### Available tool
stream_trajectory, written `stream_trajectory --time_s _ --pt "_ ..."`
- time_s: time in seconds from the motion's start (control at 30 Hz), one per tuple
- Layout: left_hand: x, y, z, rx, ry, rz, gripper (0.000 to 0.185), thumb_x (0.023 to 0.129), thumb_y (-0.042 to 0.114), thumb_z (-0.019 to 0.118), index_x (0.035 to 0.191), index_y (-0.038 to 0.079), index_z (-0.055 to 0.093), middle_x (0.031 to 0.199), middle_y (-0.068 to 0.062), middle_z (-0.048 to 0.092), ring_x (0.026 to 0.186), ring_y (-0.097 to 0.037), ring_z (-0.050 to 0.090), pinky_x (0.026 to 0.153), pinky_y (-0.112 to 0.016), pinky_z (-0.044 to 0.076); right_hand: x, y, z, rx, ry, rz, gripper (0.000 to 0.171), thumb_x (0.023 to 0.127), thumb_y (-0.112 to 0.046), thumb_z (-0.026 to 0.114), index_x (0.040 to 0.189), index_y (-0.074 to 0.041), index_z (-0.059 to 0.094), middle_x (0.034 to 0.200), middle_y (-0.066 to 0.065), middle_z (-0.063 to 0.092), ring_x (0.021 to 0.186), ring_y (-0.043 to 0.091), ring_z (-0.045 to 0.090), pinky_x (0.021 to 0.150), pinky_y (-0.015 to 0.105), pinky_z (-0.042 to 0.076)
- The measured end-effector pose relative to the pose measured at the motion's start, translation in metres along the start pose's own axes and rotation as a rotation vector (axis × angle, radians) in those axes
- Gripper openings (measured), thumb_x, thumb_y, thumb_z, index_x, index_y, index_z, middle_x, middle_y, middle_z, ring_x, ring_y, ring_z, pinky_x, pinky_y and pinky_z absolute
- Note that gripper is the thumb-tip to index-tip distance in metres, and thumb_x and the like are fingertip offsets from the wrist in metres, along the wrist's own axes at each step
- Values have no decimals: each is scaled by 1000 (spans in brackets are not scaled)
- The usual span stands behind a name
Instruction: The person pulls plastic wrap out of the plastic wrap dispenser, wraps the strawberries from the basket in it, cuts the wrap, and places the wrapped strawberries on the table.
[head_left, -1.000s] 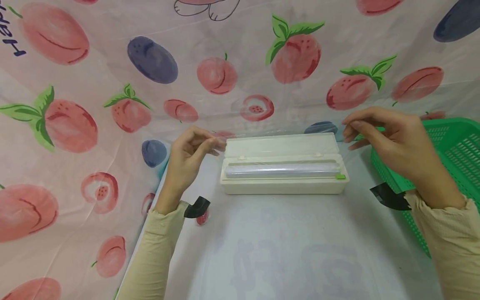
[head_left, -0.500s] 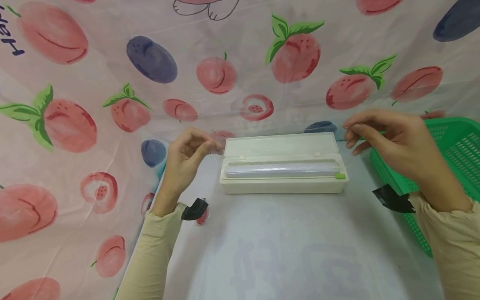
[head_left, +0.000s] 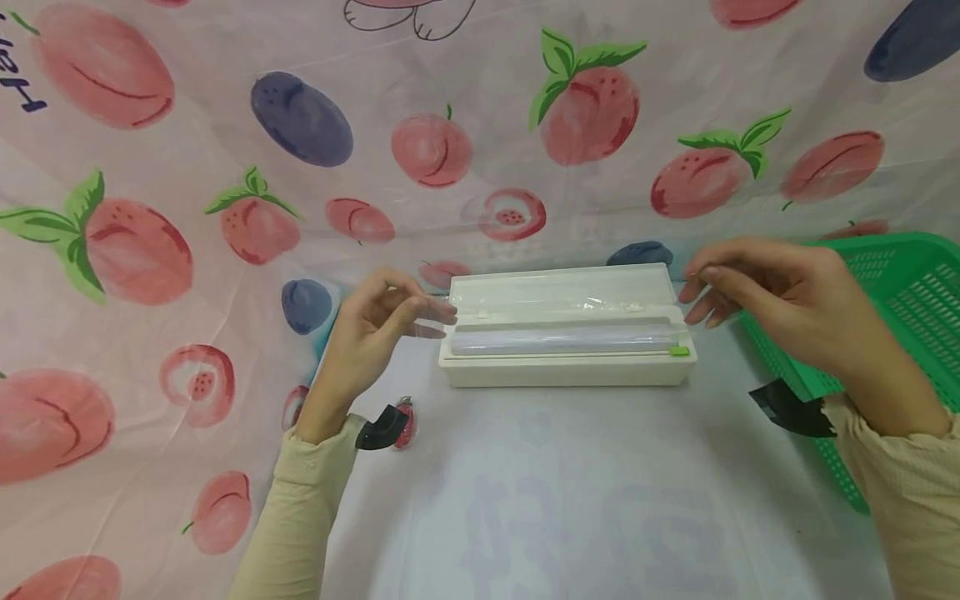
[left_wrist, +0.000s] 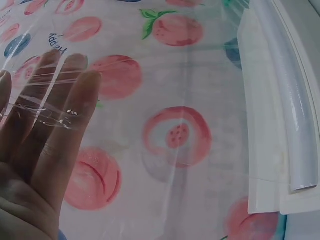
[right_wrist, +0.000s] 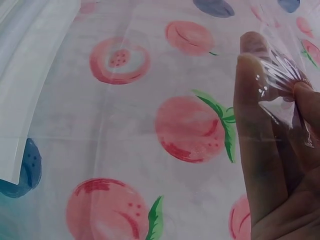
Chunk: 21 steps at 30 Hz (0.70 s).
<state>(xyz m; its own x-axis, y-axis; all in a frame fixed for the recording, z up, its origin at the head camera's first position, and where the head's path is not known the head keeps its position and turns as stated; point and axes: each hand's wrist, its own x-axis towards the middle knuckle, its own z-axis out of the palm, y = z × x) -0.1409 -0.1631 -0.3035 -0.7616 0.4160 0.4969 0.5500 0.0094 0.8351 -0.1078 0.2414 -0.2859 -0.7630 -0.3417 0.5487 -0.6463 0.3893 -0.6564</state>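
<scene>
From the head view the cling film (head_left: pixel 558 293) was almost invisible, only a faint sheen above the open box (head_left: pixel 566 367). The wrist views showed it plainly: a clear sheet stretched across the fruit-print cloth (left_wrist: pixel 175 135), wrinkled where fingers met it.

The left hand (head_left: pixel 375 329) was raised at the left end of the box, palm inward, its fingers (left_wrist: pixel 70 115) nearly straight behind the film; whether the thumb pinched the edge could not be told. The right hand (head_left: pixel 772 292) hovered at the right end, fingertips (right_wrist: pixel 280 75) pinching a bunched corner of the film.

The box lay on the white surface (head_left: pixel 570 500) with its long axis left to right, lid tipped back towards the cloth, the roll (head_left: pixel 562 339) lying lengthwise inside. A green basket (head_left: pixel 900 292) stood just beside the right hand.
</scene>
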Motion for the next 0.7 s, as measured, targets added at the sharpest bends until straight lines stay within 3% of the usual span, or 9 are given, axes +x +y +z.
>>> stream_trajectory --time_s 0.23,0.43,0.7 --pt "-2 -1 0 15 -21 -43 13 102 7 53 103 -5 49 96 -19 75 85 -29 75 74 -47 61 -1 -1 1 66 3 39 24 90 19 56 106 6 68 86 6 71 71 13 71 63 21 58" --pt "-4 -2 0 18 -47 -45 13 102 7 53 103 -6 49 98 -23 73 87 -29 75 74 -47 61 -5 3 2 114 -30 -42 25 88 22 56 105 7 67 88 7 71 72 13 71 65 19 57" --pt "-12 -6 0 0 -124 -104 7 102 4 53 103 -3 51 100 -25 72 90 -30 74 72 -47 61 -13 5 3 28 -88 -59 28 88 20 58 107 1 68 85 -2 73 72 8 70 65 18 57"
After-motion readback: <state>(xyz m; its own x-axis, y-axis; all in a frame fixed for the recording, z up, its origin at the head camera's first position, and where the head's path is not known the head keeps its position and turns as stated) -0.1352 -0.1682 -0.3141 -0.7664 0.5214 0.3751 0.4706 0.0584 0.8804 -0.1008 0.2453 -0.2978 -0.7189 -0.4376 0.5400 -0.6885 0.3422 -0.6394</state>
